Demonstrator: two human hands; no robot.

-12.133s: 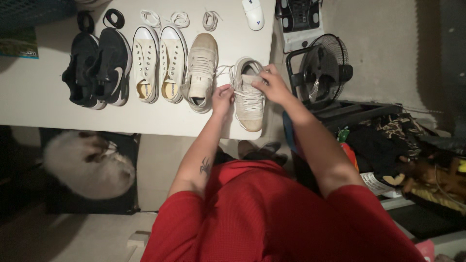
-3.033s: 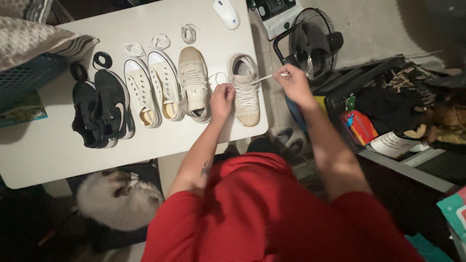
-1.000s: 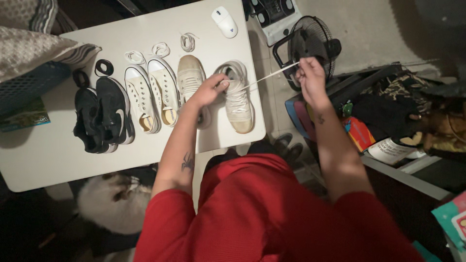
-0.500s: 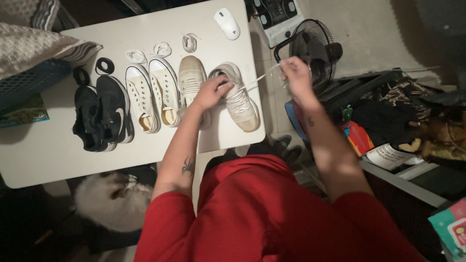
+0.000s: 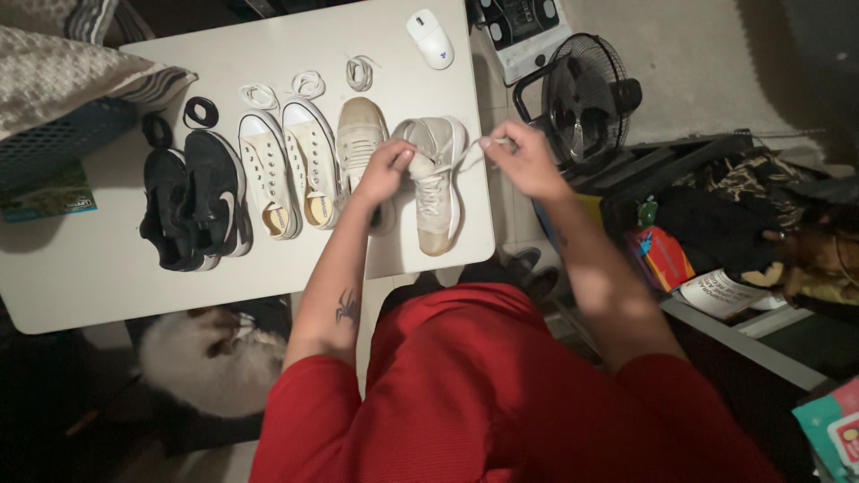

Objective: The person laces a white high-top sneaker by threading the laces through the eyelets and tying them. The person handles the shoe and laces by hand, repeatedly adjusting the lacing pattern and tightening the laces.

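Note:
A worn beige sneaker (image 5: 436, 192) lies tipped on its side near the right end of the white table (image 5: 107, 277). My left hand (image 5: 389, 170) grips its upper by the tongue. My right hand (image 5: 522, 159) pinches the white shoelace (image 5: 471, 156) close to the shoe's collar. The matching beige sneaker (image 5: 361, 134) stands just left of it, partly hidden by my left hand.
Left along the table stand two cream canvas sneakers (image 5: 288, 165) and two black sneakers (image 5: 192, 197), with coiled laces (image 5: 309, 82) above them and a white mouse (image 5: 430, 38). A black floor fan (image 5: 582, 89) stands right of the table. A pale furry animal (image 5: 201, 358) lies below.
My right hand, which was pulling the lace out to the right, has come back to the shoe. The beige sneaker has rolled onto its side under my left hand.

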